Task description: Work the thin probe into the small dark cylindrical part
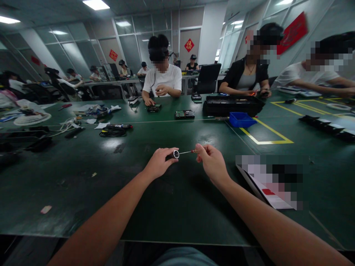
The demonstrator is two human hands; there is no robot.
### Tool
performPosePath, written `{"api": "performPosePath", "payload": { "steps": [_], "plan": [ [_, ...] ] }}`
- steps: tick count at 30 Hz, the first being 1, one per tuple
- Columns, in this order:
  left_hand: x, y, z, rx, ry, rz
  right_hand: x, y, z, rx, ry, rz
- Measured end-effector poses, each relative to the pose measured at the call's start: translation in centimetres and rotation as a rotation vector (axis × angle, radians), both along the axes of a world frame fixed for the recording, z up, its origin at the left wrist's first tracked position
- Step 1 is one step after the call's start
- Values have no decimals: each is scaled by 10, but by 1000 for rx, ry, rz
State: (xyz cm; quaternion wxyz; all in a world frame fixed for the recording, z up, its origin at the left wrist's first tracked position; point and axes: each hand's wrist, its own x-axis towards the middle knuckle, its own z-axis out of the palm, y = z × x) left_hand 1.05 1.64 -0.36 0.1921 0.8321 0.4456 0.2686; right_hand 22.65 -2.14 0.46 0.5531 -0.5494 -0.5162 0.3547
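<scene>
My left hand [160, 162] is closed round a small dark cylinder [175, 154] with a bright ring at its end, which faces right. In my right hand [212, 160] is a screwdriver [185, 152], gripped by its reddish handle between thumb and fingers. Its thin metal shaft points left, and the tip meets the ringed end of the cylinder; whether it is inside cannot be made out. Both hands are held over the green table [166, 207], near its middle.
A partly blurred box or booklet [266, 184] lies right of my right forearm. Farther back are a blue tray [242, 119], a long black case [233, 106], a circuit board device [184, 114] and bundled black cables [113, 130]. Several people sit across the table.
</scene>
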Motion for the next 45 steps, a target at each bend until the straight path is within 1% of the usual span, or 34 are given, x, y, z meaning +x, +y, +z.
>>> {"api": "performPosePath", "payload": {
  "steps": [6, 10, 14, 19, 26, 31, 33, 35, 37, 39, 42, 45],
  "plan": [
    [1, -1, 1, -7, 17, 14, 0, -1, 1, -1, -148, -46],
    [0, 0, 0, -8, 5, 12, -1, -4, 5, 53, -205, -20],
    [-1, 0, 0, -13, 4, 24, -2, -6, 7, 139, -162, 61],
    [0, 0, 2, -17, 13, 19, -2, -8, 9, 117, -141, 129],
    [-1, -1, 0, -15, 35, 13, -4, -7, 7, 54, -139, 79],
    [-1, 0, 0, -11, 27, 14, -3, -8, 2, 90, -87, 127],
    [0, 0, 0, -12, 28, 4, -3, -8, 1, 90, -80, 127],
    [1, -1, 1, -14, 34, -3, -4, -8, -1, 94, -23, 85],
    [2, -1, 1, -14, 39, -1, -5, -5, -4, 108, 91, 47],
    [2, -1, 1, -13, 22, 15, -7, -2, -7, 104, 206, 67],
    [0, 1, 4, -6, -32, 24, -8, 4, -11, 23, 435, 90],
    [-2, 3, 6, 29, -21, -23, -8, 9, -12, -96, 626, 89]
  ]
}}
